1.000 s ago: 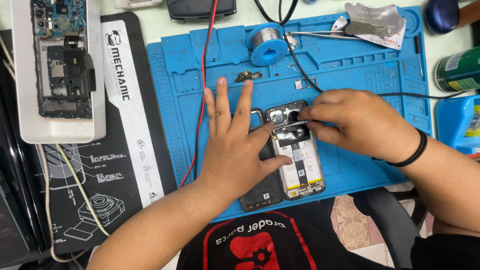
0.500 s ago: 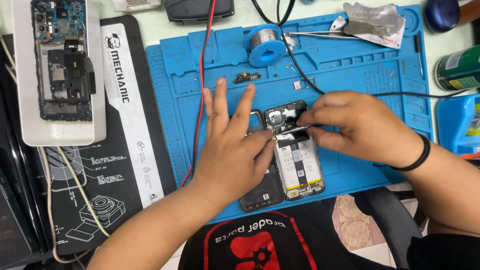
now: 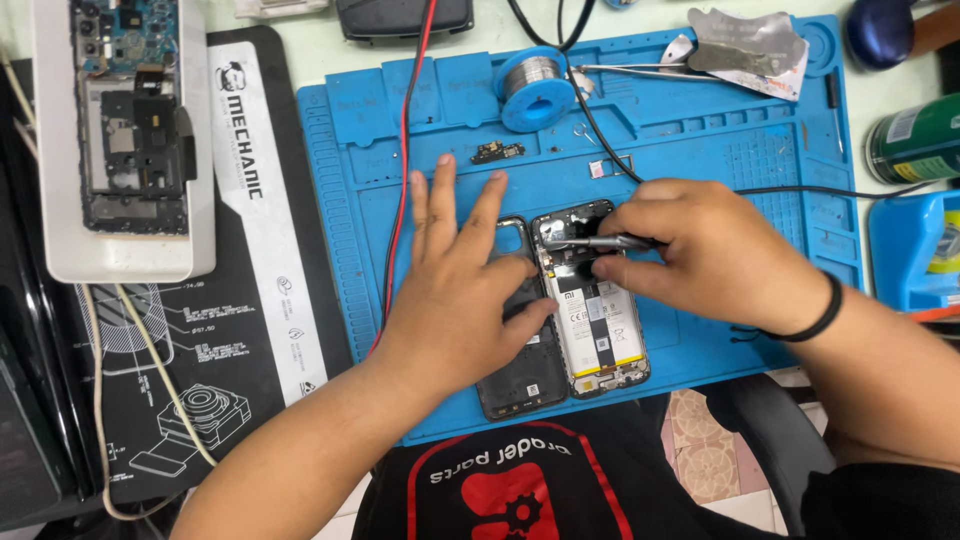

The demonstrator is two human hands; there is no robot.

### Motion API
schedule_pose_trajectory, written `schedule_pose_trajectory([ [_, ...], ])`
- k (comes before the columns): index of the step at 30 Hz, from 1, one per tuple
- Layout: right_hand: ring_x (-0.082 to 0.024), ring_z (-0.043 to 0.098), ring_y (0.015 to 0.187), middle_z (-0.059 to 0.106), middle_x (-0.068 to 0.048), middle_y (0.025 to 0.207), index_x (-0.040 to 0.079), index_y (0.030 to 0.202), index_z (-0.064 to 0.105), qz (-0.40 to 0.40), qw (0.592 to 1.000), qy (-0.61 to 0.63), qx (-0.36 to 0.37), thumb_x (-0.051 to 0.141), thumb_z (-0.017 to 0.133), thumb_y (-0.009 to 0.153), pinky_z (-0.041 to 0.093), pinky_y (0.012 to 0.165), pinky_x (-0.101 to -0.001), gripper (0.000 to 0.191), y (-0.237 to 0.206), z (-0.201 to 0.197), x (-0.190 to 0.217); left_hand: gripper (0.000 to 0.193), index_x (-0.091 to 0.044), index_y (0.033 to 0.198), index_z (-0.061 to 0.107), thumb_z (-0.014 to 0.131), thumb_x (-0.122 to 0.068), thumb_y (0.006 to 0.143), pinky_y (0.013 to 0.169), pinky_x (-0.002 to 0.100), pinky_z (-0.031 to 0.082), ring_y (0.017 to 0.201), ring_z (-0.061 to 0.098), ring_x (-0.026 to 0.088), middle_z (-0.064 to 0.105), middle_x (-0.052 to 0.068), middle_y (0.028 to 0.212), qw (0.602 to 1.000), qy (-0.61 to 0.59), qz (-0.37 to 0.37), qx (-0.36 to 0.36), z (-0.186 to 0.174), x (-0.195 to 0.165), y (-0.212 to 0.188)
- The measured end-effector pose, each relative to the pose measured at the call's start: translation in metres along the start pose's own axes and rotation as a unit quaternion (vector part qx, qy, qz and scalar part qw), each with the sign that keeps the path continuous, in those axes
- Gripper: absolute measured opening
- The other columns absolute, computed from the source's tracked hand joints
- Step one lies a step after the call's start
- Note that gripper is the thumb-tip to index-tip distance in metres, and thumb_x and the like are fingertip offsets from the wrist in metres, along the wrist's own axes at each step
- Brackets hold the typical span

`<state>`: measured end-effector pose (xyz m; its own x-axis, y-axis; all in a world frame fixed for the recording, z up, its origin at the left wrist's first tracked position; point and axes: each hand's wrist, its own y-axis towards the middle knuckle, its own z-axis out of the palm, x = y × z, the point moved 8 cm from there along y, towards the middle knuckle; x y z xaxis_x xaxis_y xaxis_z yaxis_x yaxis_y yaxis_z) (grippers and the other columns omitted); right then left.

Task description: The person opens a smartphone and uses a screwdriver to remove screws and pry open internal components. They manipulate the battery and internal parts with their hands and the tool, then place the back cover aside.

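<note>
An opened phone (image 3: 600, 340) with its white-labelled battery showing lies on the blue work mat (image 3: 350, 200). Beside it on the left lies a black back cover (image 3: 525, 385). My left hand (image 3: 470, 300) rests flat on that cover, fingers spread and thumb against the phone's left edge. My right hand (image 3: 710, 260) is over the phone's upper right and pinches metal tweezers (image 3: 585, 242). Their tips lie across the board at the top of the phone.
A solder spool (image 3: 535, 88), a small circuit part (image 3: 497, 152) and a second pair of tweezers (image 3: 620, 68) lie on the mat's far side. Red wire (image 3: 405, 150) and black cable (image 3: 600, 130) cross it. A white tray (image 3: 60, 200) with another stripped phone sits left, a green can (image 3: 915, 140) right.
My right hand has shifted slightly with the tweezers over the phone's upper part. My left hand stays on the cover.
</note>
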<state>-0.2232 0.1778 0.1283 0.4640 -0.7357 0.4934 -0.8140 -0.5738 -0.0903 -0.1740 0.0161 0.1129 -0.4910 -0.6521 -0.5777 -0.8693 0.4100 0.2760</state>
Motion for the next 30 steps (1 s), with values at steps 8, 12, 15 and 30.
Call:
schedule_pose_trajectory([
  [8,-0.027,0.066,0.069,0.061,-0.002,0.071,0.020,0.097,0.076,-0.224,0.969,-0.106,0.019,0.014,0.082,0.059,0.050,0.057,-0.0422,0.038,0.012,0.018,0.034,0.040,-0.010,0.083,0.077,0.095,-0.038,0.062,0.120,0.074,0.002,0.148,0.012,0.060,0.041,0.030,0.152,0.999,-0.018,-0.034,-0.032,-0.014,0.013,0.001],
  [12,-0.023,0.066,0.066,0.059,-0.001,0.069,0.025,0.093,0.076,-0.269,0.938,-0.215,0.043,0.016,0.075,0.069,0.051,0.054,-0.0392,0.026,0.014,0.022,0.048,0.051,-0.010,0.096,0.078,0.096,-0.043,0.061,0.120,0.074,0.002,0.149,0.012,0.060,0.041,0.032,0.153,0.997,-0.015,-0.039,-0.058,-0.026,0.019,0.001],
  [15,-0.020,0.064,0.064,0.059,0.001,0.070,0.027,0.095,0.077,-0.324,0.906,-0.270,0.032,0.019,0.070,0.075,0.051,0.054,-0.0359,0.022,0.013,0.023,0.060,0.055,-0.009,0.101,0.077,0.096,-0.044,0.062,0.121,0.074,0.002,0.149,0.012,0.060,0.042,0.032,0.151,0.997,-0.016,-0.048,-0.059,-0.030,0.026,0.000],
  [30,-0.019,0.065,0.067,0.059,0.003,0.071,0.022,0.090,0.073,-0.369,0.841,-0.384,0.096,0.021,0.065,0.073,0.052,0.051,-0.0325,0.019,0.017,0.043,0.087,0.043,-0.011,0.101,0.076,0.093,-0.035,0.070,0.121,0.073,0.001,0.149,0.011,0.060,0.042,0.032,0.152,0.995,-0.021,-0.067,-0.074,-0.032,0.040,-0.004],
])
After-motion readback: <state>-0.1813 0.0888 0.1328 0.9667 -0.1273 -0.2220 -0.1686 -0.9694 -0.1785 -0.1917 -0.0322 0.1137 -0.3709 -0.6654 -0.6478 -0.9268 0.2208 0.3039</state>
